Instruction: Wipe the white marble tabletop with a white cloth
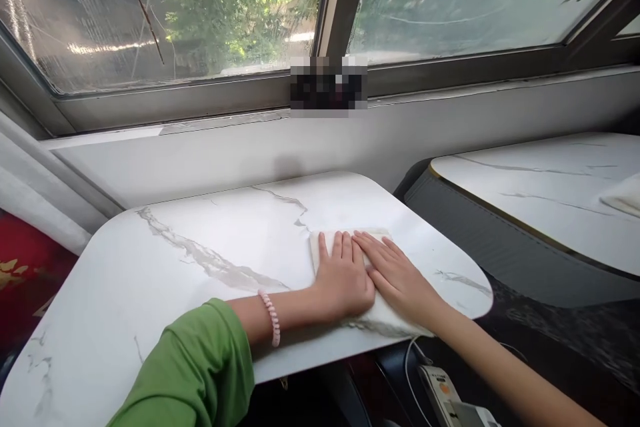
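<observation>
A folded white cloth [400, 317] lies on the white marble-patterned table [200, 227], close to its right end and front edge. Flat on the cloth, my left hand [345, 280] has its fingers stretched toward the window; a pink beaded bracelet [271, 319] and a green sleeve are on that arm. My right hand [400, 277] rests beside it, fingers extended over the cloth and pointing up and to the left. The two hands touch. Part of the cloth is hidden under them.
Another marble-patterned table [540, 173] stands at the right with a white cloth [625, 197] on it. Below the front edge is a power strip [443, 390] with a white cable. Windows [240, 13] run behind the table. A white curtain [40, 180] hangs at the left.
</observation>
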The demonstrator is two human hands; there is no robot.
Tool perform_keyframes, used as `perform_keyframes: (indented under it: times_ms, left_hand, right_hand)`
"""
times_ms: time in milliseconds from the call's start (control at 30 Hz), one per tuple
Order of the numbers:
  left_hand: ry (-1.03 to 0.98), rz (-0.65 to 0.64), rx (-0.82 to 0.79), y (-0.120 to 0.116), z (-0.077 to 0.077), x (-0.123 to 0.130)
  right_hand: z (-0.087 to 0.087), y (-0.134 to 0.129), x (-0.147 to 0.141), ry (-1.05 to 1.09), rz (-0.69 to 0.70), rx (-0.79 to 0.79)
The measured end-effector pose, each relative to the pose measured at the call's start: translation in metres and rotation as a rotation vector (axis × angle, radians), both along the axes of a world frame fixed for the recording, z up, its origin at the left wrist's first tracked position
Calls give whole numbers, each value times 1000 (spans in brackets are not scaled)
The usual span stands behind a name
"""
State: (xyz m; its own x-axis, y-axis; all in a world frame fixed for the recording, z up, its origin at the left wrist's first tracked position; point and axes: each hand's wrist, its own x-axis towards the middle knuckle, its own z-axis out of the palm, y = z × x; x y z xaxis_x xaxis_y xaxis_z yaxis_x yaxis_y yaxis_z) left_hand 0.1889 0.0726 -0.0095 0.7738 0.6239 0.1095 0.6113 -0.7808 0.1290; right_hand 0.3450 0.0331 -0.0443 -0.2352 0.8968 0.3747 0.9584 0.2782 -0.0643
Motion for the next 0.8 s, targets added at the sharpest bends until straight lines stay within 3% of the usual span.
perform_keyframes:
  times_ms: [267, 500, 633, 800]
  left_hand:
    - [-69, 167, -9, 97, -8, 16]
    - [-113, 262, 61, 180, -10, 17]
    - [-135, 310, 88, 194, -11, 22]
    - [-104, 325, 67, 179, -11, 26]
  right_hand:
    - [11, 113, 0, 0, -40, -108]
    - [8, 212, 1, -5, -12, -125]
    - [9, 229, 5, -27, 15, -162]
    - [7, 216, 9, -7, 22, -157]
